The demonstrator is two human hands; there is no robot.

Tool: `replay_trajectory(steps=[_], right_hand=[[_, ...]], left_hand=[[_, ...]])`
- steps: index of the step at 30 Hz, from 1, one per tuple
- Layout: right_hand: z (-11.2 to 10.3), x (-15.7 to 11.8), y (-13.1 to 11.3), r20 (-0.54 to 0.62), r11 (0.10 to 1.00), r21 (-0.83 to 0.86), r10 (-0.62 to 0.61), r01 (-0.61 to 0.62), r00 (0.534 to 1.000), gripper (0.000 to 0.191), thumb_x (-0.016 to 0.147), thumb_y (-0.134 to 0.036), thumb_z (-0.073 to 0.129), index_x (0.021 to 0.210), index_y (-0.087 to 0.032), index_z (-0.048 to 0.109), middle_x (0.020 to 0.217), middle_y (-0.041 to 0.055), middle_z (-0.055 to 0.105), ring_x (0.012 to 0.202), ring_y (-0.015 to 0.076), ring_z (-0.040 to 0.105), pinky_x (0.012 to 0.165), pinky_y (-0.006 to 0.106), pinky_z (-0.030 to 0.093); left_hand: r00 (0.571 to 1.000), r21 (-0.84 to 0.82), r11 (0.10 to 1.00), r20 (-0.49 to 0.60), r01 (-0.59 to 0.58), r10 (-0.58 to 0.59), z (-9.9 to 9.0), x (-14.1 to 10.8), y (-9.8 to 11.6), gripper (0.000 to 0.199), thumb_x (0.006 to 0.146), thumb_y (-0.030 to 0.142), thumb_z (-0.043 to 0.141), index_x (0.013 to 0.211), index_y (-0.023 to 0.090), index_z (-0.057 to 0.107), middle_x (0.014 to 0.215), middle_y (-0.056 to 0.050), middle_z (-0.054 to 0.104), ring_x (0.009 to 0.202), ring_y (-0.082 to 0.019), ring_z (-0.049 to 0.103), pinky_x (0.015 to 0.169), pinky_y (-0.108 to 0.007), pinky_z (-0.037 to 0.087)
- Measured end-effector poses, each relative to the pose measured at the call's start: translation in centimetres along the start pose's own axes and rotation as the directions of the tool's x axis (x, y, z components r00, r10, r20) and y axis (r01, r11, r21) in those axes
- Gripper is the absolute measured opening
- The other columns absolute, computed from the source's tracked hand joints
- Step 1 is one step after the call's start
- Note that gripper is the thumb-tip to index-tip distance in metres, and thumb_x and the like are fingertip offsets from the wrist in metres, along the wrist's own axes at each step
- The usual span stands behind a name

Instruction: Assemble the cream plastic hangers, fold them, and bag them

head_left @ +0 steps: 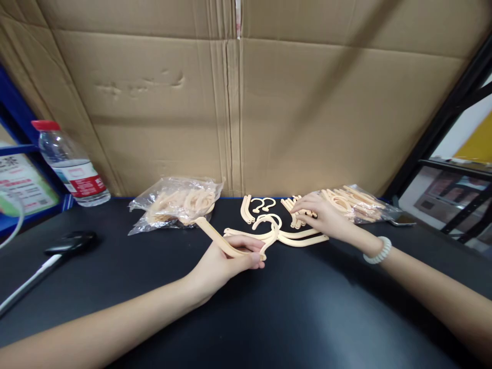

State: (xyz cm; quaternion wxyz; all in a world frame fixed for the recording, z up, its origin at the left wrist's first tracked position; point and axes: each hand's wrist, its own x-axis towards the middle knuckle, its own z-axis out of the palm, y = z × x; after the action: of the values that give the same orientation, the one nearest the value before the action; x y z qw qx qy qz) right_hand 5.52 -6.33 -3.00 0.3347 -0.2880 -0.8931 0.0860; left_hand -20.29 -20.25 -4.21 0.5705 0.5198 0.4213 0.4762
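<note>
My left hand (230, 256) is closed on a beige hanger piece (215, 236), a curved arm with a hook joined at its end. Just behind it lie beige hangers (303, 241) with hooks and spread arms. My right hand (323, 215) reaches over a group of small beige strips (289, 209), its fingers apart and bent down toward them. Whether its fingertips touch a strip is hard to tell. Two loose hooks (269, 205) and a few curved arms (246, 209) lie left of the strips.
A clear bag of beige parts (177, 202) sits at the back left, another bag (357, 204) at the back right. A bottle (77, 169), a black device (71, 243) with a white cable, and a phone (403, 220) are around. Cardboard (154, 102) stands behind.
</note>
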Motion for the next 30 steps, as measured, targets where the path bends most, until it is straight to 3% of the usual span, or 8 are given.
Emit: replay_trajectory(steps=[3, 9, 13, 16, 18, 20, 27, 30], right_hand=[[0.0, -0.2, 0.9, 0.102, 0.989, -0.122, -0.071, 0.084, 0.992, 0.014, 0.088, -0.028, 0.061, 0.094, -0.022, 0.073, 0.105, 0.0091, 0.067, 0.103, 0.0251, 0.058, 0.093, 0.045, 0.047], [1.2, -0.3, 0.6, 0.166, 0.974, -0.171, -0.123, 0.152, 0.978, 0.014, 0.089, -0.022, 0.060, 0.090, -0.022, 0.073, 0.103, 0.0088, 0.068, 0.103, 0.0248, 0.059, 0.095, 0.046, 0.046], [1.7, -0.1, 0.5, 0.003, 0.995, -0.064, -0.071, 0.071, 0.997, 0.017, 0.091, -0.024, 0.056, 0.085, -0.020, 0.071, 0.102, 0.0091, 0.069, 0.101, 0.0244, 0.062, 0.093, 0.045, 0.047], [1.4, 0.0, -0.4, -0.183, 0.980, 0.178, 0.126, -0.093, 0.975, 0.021, 0.094, -0.031, 0.050, 0.094, -0.019, 0.067, 0.092, 0.0081, 0.070, 0.083, 0.0209, 0.067, 0.077, 0.038, 0.053], [1.1, 0.1, -1.4, -0.243, 0.904, 0.388, 0.290, -0.181, 0.926, 0.022, 0.094, -0.036, 0.051, 0.097, -0.019, 0.064, 0.088, 0.0064, 0.069, 0.065, 0.0166, 0.066, 0.059, 0.031, 0.051], [1.0, 0.1, -2.7, -0.266, 0.814, 0.552, 0.379, -0.182, 0.887, 0.022, 0.092, -0.039, 0.055, 0.095, -0.019, 0.063, 0.093, 0.0068, 0.069, 0.063, 0.0148, 0.067, 0.055, 0.028, 0.049], [2.3, -0.9, -7.2, -0.206, 0.634, 0.757, 0.464, -0.160, 0.862, 0.017, 0.081, -0.036, 0.071, 0.086, -0.020, 0.073, 0.108, 0.0080, 0.069, 0.086, 0.0176, 0.065, 0.080, 0.034, 0.053], [3.0, -1.5, -8.4, -0.103, 0.471, 0.856, 0.557, -0.212, 0.824, 0.028, 0.073, -0.030, 0.078, 0.099, -0.023, 0.072, 0.120, 0.0065, 0.063, 0.086, 0.0166, 0.065, 0.082, 0.035, 0.054]], left_hand=[[1.000, -0.016, 1.000, -0.009, 0.010, -0.010, 0.1, 0.0, 0.2, 0.021, 0.068, 0.024, 0.083, 0.085, 0.013, 0.076, 0.080, -0.004, 0.073, 0.074, -0.016, 0.070, 0.073, -0.025, 0.057], [0.999, -0.042, 0.999, -0.026, 0.028, -0.029, 0.3, 0.0, 0.4, 0.023, 0.066, 0.024, 0.084, 0.084, 0.013, 0.075, 0.080, -0.004, 0.073, 0.074, -0.016, 0.071, 0.073, -0.025, 0.057], [0.999, -0.050, 0.998, -0.033, 0.028, -0.030, 0.2, 0.0, 0.3, 0.023, 0.065, 0.024, 0.085, 0.082, 0.013, 0.074, 0.078, -0.004, 0.072, 0.073, -0.017, 0.070, 0.074, -0.028, 0.057], [1.000, -0.045, 0.999, -0.029, 0.010, -0.011, 0.1, 0.0, 0.2, 0.021, 0.065, 0.023, 0.084, 0.080, 0.014, 0.073, 0.080, -0.004, 0.071, 0.075, -0.018, 0.070, 0.079, -0.031, 0.055], [1.000, -0.053, 0.998, -0.023, -0.016, 0.014, 0.0, 0.0, 0.1, 0.019, 0.065, 0.022, 0.084, 0.078, 0.014, 0.072, 0.083, -0.003, 0.070, 0.077, -0.018, 0.069, 0.081, -0.033, 0.055], [0.999, -0.062, 0.997, -0.016, -0.040, 0.039, 0.0, 0.1, 0.0, 0.018, 0.065, 0.021, 0.084, 0.076, 0.014, 0.071, 0.083, -0.003, 0.069, 0.076, -0.017, 0.069, 0.079, -0.033, 0.055], [0.999, -0.081, 0.996, 0.004, -0.046, 0.047, -0.1, 0.2, -0.1, 0.019, 0.066, 0.019, 0.084, 0.076, 0.015, 0.068, 0.080, -0.001, 0.069, 0.072, -0.015, 0.069, 0.075, -0.027, 0.053], [0.997, -0.086, 0.994, 0.022, -0.066, 0.068, -0.1, 0.2, -0.1, 0.018, 0.067, 0.019, 0.084, 0.075, 0.014, 0.068, 0.081, 0.000, 0.068, 0.074, -0.016, 0.071, 0.076, -0.027, 0.054]])
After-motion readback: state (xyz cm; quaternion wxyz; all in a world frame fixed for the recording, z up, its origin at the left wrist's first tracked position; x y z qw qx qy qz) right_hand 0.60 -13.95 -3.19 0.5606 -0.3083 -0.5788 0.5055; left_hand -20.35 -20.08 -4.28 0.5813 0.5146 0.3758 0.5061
